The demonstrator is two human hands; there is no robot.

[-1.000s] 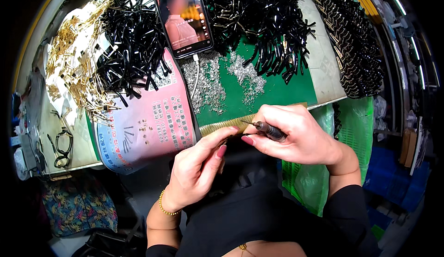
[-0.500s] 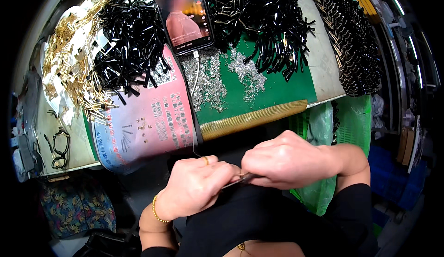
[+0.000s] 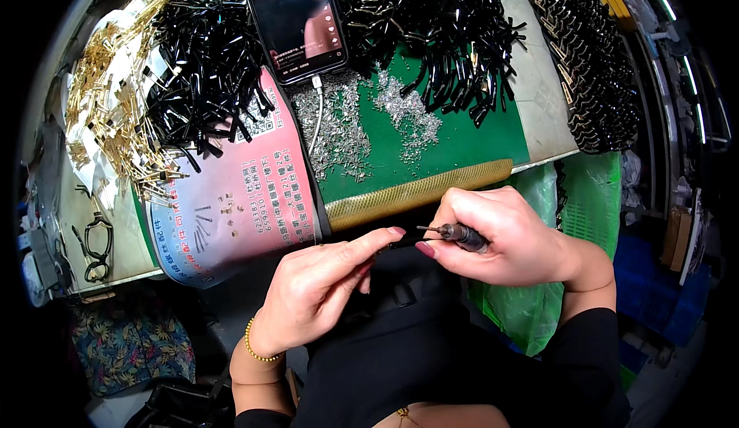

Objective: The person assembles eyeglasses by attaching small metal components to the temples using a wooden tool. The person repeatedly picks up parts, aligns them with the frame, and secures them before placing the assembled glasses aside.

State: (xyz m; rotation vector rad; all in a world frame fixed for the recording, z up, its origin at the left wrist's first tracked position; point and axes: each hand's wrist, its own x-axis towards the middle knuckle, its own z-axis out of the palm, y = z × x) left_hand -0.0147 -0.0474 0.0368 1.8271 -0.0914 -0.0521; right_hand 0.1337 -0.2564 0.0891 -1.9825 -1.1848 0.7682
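Observation:
My right hand (image 3: 508,235) grips a small dark screwdriver (image 3: 458,233), its metal tip pointing left toward my left hand. My left hand (image 3: 323,285) is held just below the table edge, thumb and forefinger pinched on a small black part that is mostly hidden. Both hands hover over my lap in front of the green work mat (image 3: 462,139). On the mat lie two heaps of tiny silver screws (image 3: 346,132). A pink printed sheet (image 3: 239,197) with a few small parts lies left of the mat.
Piles of black plastic pieces (image 3: 431,20) cover the far table, with another pile (image 3: 200,81) to the left. Gold metal parts (image 3: 115,120) lie at far left. A phone (image 3: 296,16) with a lit screen and cable stands at the back. Black eyeglasses (image 3: 96,247) rest at the left edge.
My hands were pressed together low over my lap; now they have come up toward the table edge and parted slightly, and the screwdriver in my right hand shows again.

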